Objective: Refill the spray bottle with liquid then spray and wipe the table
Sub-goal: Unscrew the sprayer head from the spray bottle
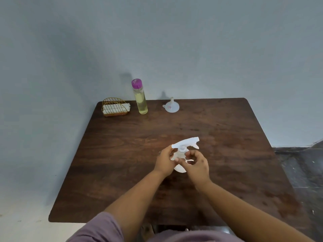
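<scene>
A clear spray bottle point(181, 154) with a white trigger head stands upright in the middle of the dark wooden table point(122, 163). My left hand point(165, 162) grips its body from the left. My right hand point(196, 164) closes its fingers around the bottle's neck, just under the trigger head. The lower part of the bottle is mostly hidden by both hands. A tall clear bottle of pale yellow liquid point(140, 100) with a purple cap stands at the table's far edge. A small translucent funnel point(171, 106) sits upside down to its right.
A gold wire holder point(114, 107) with white tissues stands at the far left corner. A grey wall runs behind the table. Dark floor shows beyond the table's right edge.
</scene>
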`<state>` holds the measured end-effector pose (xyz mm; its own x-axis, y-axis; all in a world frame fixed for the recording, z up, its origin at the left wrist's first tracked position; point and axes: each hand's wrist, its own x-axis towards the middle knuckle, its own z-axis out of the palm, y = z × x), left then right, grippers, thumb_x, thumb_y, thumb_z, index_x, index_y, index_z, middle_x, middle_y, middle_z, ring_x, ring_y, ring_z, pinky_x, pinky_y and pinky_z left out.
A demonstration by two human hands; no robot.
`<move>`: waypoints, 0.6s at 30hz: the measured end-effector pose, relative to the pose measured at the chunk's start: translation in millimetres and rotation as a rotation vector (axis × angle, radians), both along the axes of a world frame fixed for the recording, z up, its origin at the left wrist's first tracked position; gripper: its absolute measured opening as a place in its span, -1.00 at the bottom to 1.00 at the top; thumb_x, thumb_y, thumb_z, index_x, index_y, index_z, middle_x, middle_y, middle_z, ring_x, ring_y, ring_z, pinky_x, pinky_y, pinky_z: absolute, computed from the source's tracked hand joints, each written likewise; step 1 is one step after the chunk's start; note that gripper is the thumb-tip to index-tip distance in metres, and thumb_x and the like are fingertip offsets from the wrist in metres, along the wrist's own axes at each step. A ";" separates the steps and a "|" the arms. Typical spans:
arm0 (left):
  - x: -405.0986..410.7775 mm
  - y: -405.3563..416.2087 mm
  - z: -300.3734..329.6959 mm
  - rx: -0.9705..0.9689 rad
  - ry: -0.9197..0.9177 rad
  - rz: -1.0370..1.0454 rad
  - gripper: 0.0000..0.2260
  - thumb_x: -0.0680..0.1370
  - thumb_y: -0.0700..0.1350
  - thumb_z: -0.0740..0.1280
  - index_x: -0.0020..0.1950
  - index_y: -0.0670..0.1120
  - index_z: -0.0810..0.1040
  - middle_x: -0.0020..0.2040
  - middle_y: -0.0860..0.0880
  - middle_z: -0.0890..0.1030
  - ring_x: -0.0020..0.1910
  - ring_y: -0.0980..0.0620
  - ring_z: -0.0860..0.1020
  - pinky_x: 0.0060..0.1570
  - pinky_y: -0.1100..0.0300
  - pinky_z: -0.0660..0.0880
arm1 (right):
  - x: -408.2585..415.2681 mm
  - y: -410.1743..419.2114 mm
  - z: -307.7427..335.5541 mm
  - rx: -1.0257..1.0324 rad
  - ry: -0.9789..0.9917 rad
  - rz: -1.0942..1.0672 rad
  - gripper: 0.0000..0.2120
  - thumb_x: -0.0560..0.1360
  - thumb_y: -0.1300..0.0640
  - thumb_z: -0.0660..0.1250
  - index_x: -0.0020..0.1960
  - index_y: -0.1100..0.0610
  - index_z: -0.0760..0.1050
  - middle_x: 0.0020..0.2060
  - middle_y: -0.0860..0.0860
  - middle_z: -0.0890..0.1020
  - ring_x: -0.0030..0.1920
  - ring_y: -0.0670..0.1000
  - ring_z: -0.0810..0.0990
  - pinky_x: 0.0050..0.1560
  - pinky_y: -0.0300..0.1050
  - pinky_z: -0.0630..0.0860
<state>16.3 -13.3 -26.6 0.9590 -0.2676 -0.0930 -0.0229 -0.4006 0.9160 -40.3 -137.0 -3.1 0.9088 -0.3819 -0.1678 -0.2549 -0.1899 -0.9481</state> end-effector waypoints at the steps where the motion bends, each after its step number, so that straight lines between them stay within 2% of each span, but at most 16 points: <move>1: -0.3 1.0 -1.1 0.005 -0.014 -0.010 -0.59 0.40 -0.13 0.35 0.25 -0.07 0.58 0.06 0.03 0.68 0.05 0.10 0.62 0.05 0.24 0.53 | 2.0 3.8 0.6 0.063 -0.001 -0.056 -0.59 0.21 0.03 0.63 -0.07 0.03 0.51 -0.11 -0.09 0.60 -0.09 -0.10 0.58 -0.09 -0.29 0.49; 4: 0.8 3.8 -2.9 -0.004 -0.021 -0.023 -0.65 0.44 -0.12 0.45 0.23 -0.05 0.59 0.02 0.08 0.69 -0.01 0.16 0.63 -0.03 0.26 0.54 | 7.6 7.9 1.8 0.115 -0.036 -0.138 -0.54 0.18 0.03 0.65 -0.01 0.02 0.52 -0.12 -0.08 0.61 -0.10 -0.12 0.56 -0.05 -0.24 0.53; 6: 2.4 3.1 -2.7 0.000 -0.022 -0.027 -0.68 0.43 -0.16 0.51 0.17 -0.07 0.61 -0.13 0.13 0.66 -0.17 0.30 0.58 -0.17 0.41 0.46 | 12.1 6.7 1.5 0.112 -0.041 -0.170 -0.57 0.21 0.03 0.64 -0.02 0.03 0.54 -0.08 -0.10 0.62 -0.08 -0.11 0.57 -0.03 -0.20 0.54; 8: 2.8 2.7 -3.8 0.010 -0.025 -0.029 -0.69 0.42 -0.21 0.51 0.14 -0.10 0.62 -0.22 0.18 0.61 -0.27 0.36 0.52 -0.25 0.48 0.37 | 13.7 7.0 -0.4 0.062 -0.060 -0.150 -0.64 0.28 0.05 0.60 -0.01 0.03 0.53 -0.04 -0.11 0.61 -0.05 -0.12 0.57 -0.04 -0.25 0.52; 10: 3.1 3.1 -3.8 0.005 -0.017 -0.034 -0.67 0.42 -0.18 0.51 0.18 -0.06 0.61 -0.13 0.16 0.65 -0.17 0.33 0.57 -0.17 0.43 0.44 | 11.1 7.4 -4.2 -0.028 -0.090 -0.079 -0.70 0.39 0.08 0.52 0.05 0.00 0.49 0.03 -0.10 0.58 0.00 -0.13 0.56 -0.09 -0.41 0.45; 12: 3.7 3.4 -3.8 -0.003 -0.005 -0.042 -0.63 0.42 -0.13 0.51 0.22 -0.02 0.59 0.02 0.12 0.68 0.00 0.22 0.62 -0.02 0.29 0.54 | 8.8 4.5 -12.0 -0.110 -0.110 0.007 -0.76 0.50 0.06 0.40 0.14 0.05 0.50 0.09 -0.09 0.53 0.09 -0.07 0.54 -0.08 -0.48 0.44; 13: 3.6 3.3 -3.8 -0.005 -0.007 -0.047 -0.61 0.43 -0.12 0.51 0.24 -0.02 0.58 0.06 0.11 0.68 0.04 0.19 0.62 0.03 0.26 0.55 | 7.6 2.5 -15.3 -0.145 -0.116 0.060 -0.75 0.53 0.00 0.34 0.17 0.07 0.50 0.12 -0.10 0.51 0.14 -0.02 0.51 -0.02 -0.42 0.46; 15: 2.5 2.5 -3.1 -0.001 -0.019 -0.049 -0.61 0.43 -0.12 0.49 0.25 -0.03 0.58 0.06 0.10 0.68 0.03 0.17 0.62 0.04 0.23 0.56 | 7.0 -1.1 -20.1 -0.176 -0.115 0.145 -0.62 0.52 -0.18 0.24 0.19 0.05 0.48 0.11 -0.13 0.48 0.19 0.00 0.45 0.08 -0.17 0.51; 16: 1.3 2.4 -1.6 0.001 -0.034 -0.053 -0.64 0.44 -0.13 0.46 0.24 -0.04 0.58 0.03 0.10 0.68 -0.01 0.18 0.62 0.01 0.24 0.56 | 8.0 -1.6 -19.7 -0.171 -0.105 0.161 -0.58 0.47 -0.23 0.26 0.17 0.04 0.47 0.09 -0.14 0.48 0.17 -0.03 0.43 0.08 -0.13 0.50; 18: -0.5 2.7 0.8 0.010 -0.070 -0.064 -0.70 0.45 -0.19 0.39 0.18 -0.02 0.60 -0.04 0.11 0.68 -0.08 0.21 0.62 -0.06 0.28 0.55 | 11.9 1.6 -16.2 -0.167 -0.089 0.138 -0.58 0.39 -0.18 0.43 0.09 0.05 0.47 0.03 -0.14 0.51 0.09 -0.10 0.44 0.01 -0.23 0.46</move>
<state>15.9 -10.6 -25.8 0.9441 -0.3282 -0.0299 -0.1123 -0.4058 0.9071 -28.4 -135.3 -19.3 0.9627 -0.2691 -0.0296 -0.1326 -0.3733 -0.9182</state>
